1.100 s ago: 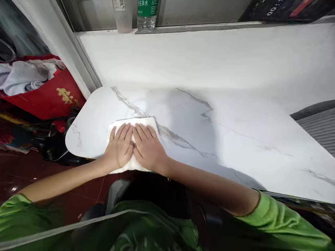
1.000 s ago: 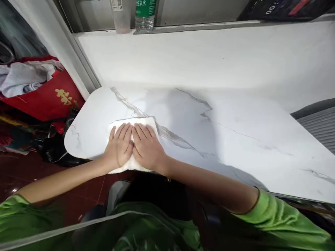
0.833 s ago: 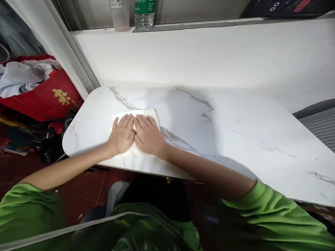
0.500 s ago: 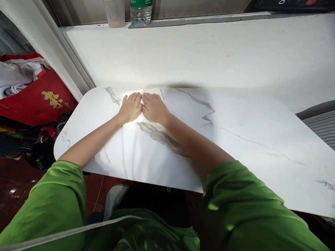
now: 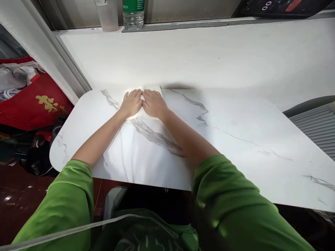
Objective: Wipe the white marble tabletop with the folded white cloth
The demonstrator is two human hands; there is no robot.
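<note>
— Head view: my left hand [image 5: 133,102] and right hand [image 5: 154,103] lie flat, fingers straight, gripping nothing, pressing a white cloth [image 5: 157,89] on the worktop [image 5: 235,139].

— Where's the cloth exactly?

— Under both palms, at twelve o'clock, touching the far ledge [image 5: 183,55]. I reckon it could bunch there.

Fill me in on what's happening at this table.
A person in green sleeves presses both palms flat, side by side, on a white cloth at the far edge of the marble table. The left hand and right hand cover most of the cloth, fingers spread forward. On the ledge behind stand a water bottle and a clear cup.
</note>
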